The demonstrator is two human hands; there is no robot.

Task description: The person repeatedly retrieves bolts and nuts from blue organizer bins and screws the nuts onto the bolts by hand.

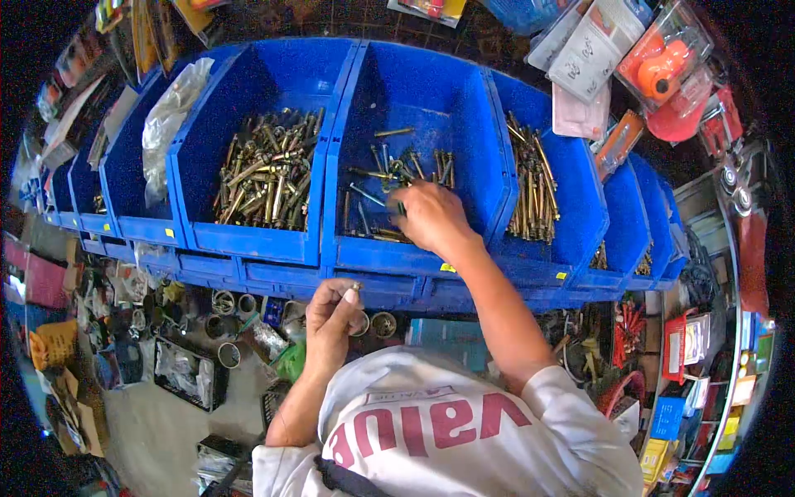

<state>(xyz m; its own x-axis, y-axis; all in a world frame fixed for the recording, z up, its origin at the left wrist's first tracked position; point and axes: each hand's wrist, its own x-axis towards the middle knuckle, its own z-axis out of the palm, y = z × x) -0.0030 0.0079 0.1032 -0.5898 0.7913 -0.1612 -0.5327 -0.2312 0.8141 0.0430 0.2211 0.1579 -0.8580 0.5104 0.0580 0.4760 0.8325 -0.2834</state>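
Observation:
My left hand [331,316] is closed in front of the bins, thumb and fingers pinching a small brass-coloured metal piece [357,287], most of it hidden. My right hand [429,217] reaches over the front lip of the middle blue bin [431,95], fingers pointing down at loose bolts [369,195] on its floor. Those fingertips are smeared by motion, so whether they grip anything is unclear. Long bolts lie scattered there, some gold-toned and some darker silver.
The bin to the left holds a thick heap of bolts [269,178]; the one to the right has long bolts [532,190]. A clear plastic bag [172,124] hangs farther left. Packaged goods [667,62] hang at upper right. Below stand a black crate [189,373] and several tins.

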